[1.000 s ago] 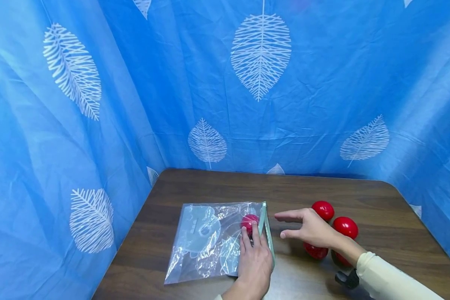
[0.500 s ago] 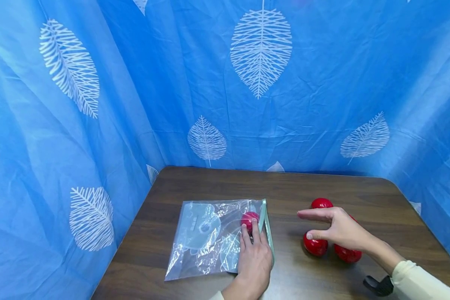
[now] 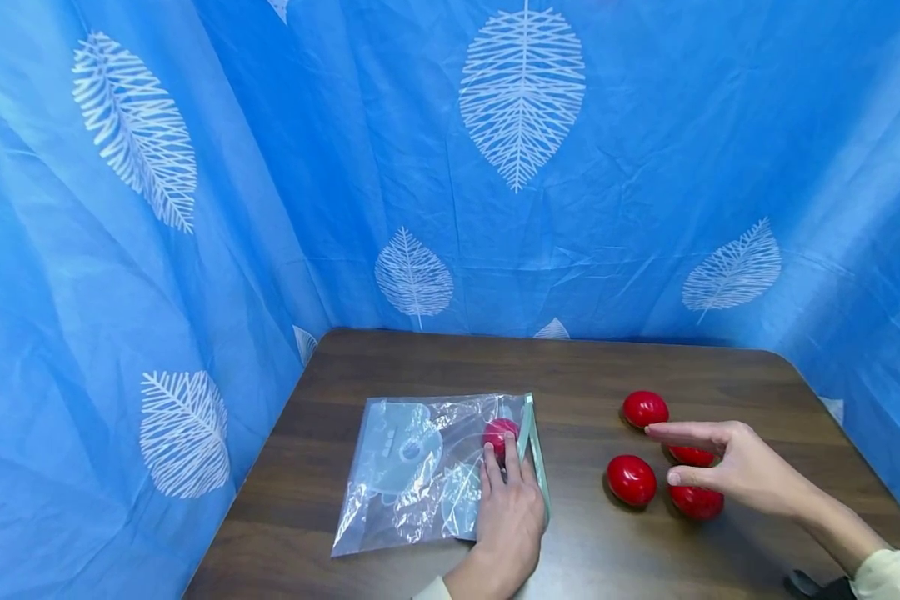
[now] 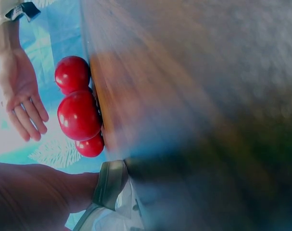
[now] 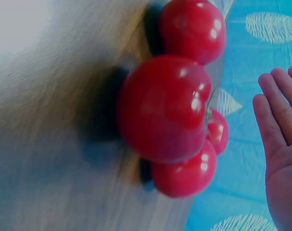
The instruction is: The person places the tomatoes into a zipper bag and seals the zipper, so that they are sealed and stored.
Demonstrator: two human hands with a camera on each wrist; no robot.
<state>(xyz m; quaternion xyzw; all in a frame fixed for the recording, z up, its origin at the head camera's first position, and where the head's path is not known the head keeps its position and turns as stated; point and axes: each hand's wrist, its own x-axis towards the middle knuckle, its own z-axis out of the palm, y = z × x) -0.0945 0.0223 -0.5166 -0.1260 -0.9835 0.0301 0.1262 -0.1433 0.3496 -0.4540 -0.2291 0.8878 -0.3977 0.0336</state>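
A clear plastic zip bag (image 3: 378, 529) with pale blue-green printing lies flat on the desk (image 3: 450, 362), its green-edged mouth (image 3: 540, 475) turned to the right. That placement seems sensible, since the loose tomatoes sit on the same side and the way between them and the mouth is short. One tomato (image 3: 500, 435) is inside the bag, just within the mouth.

The left hand (image 3: 508, 521) lies across the mouth end, its fingertips resting at the near side of that tomato. Its weight there probably stops the light film from sliding, and the fingers likely check the round fruit from rolling back out. The fingers of this grip are outstretched; the thumb is hidden in the head view, so whether it pinches the film I cannot tell.

Four tomatoes stand on the desk in a loose cluster: a far one (image 3: 646, 408), a near left one (image 3: 632, 480), and two partly behind the right hand (image 3: 753, 471), a middle one (image 3: 690, 455) and a near right one (image 3: 696, 503). Resting on their own bases, they seem steady without support. The right grip is spread, thumb well apart from the fingers, above the cluster and holding nothing; that wide gap would suit something round and smooth.
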